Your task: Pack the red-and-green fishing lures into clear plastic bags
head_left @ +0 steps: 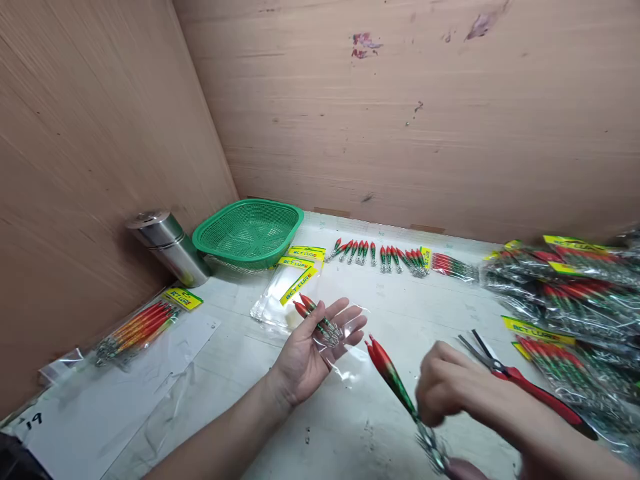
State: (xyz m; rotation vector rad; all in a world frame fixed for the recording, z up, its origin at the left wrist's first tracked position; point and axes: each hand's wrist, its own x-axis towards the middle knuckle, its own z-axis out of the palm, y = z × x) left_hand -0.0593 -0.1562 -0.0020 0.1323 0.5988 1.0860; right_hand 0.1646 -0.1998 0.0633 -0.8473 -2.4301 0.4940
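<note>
My left hand (305, 360) is palm up, its thumb pressing a few red-and-green fishing lures (320, 319) against the palm, their hooks lying toward the fingers. Clear plastic film (350, 370) shows around that palm. My right hand (443, 387), blurred, has its fingers curled by a couple more red-and-green lures (393, 377), held raised with red tips up and hooks down. A fingertip at the bottom edge touches those hooks. Behind my left hand lie clear bags with yellow "BCT LURE" headers (299, 285).
Loose lures (373, 253) line the back of the table, ending at a bagged set (454, 267). Red-handled scissors (535, 390) and piled packs (575, 287) are on the right. A green basket (250, 257), steel flask (173, 250) and orange lure pack (143, 327) are left.
</note>
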